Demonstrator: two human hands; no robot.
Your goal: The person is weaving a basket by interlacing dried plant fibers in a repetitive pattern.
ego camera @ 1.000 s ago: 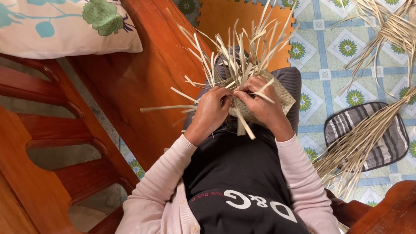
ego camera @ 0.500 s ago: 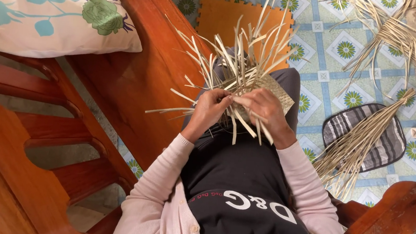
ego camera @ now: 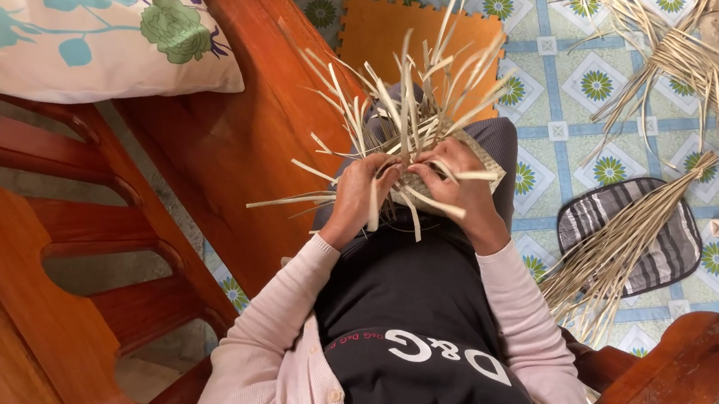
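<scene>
On my lap rests a half-woven piece of pale straw (ego camera: 466, 151) with several loose strips (ego camera: 411, 95) fanning up and outward. My left hand (ego camera: 358, 195) pinches strips at the piece's left edge, fingers curled around them. My right hand (ego camera: 463, 189) lies over the woven part and grips it, with a few strips poking out under the fingers. Both hands sit close together, above my black apron and pink sleeves.
A wooden armrest (ego camera: 236, 141) runs along my left, with a floral cushion (ego camera: 91, 23) beyond it. A bundle of straw (ego camera: 621, 240) lies on a striped mat (ego camera: 672, 244) at right. More straw (ego camera: 687, 65) and an orange foam mat (ego camera: 390, 29) lie on the tiled floor.
The woven piece has turned a little in my hands, and the loose strips have swung. My left hand shifted its hold along the left edge.
</scene>
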